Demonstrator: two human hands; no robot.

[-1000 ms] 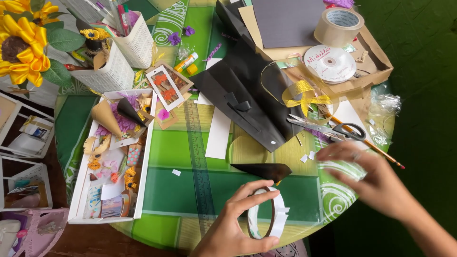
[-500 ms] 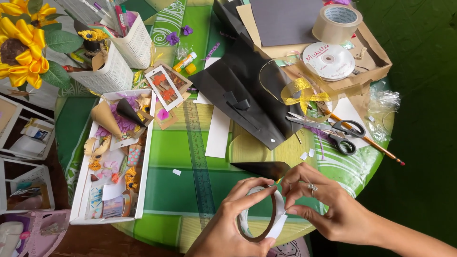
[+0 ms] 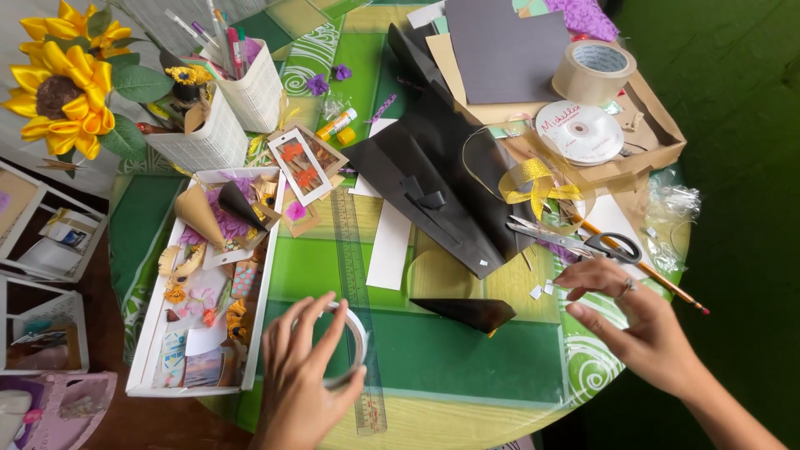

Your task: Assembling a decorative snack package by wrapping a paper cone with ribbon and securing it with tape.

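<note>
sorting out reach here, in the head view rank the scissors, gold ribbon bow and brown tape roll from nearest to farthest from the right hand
From the right hand:
1. Scissors, just above its fingertips.
2. Gold ribbon bow, farther up, slightly left.
3. Brown tape roll, at the table's far edge.

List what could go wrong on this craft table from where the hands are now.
1. The left hand holds the roll of clear tape near the table's front edge, over the clear ruler; a slip might send it off the table.
2. The right hand hovers close to the scissors and the pencil, whose tip overhangs the edge; a nudge could knock it off.
3. The small black paper cone lies between the hands and might get crushed.
</note>
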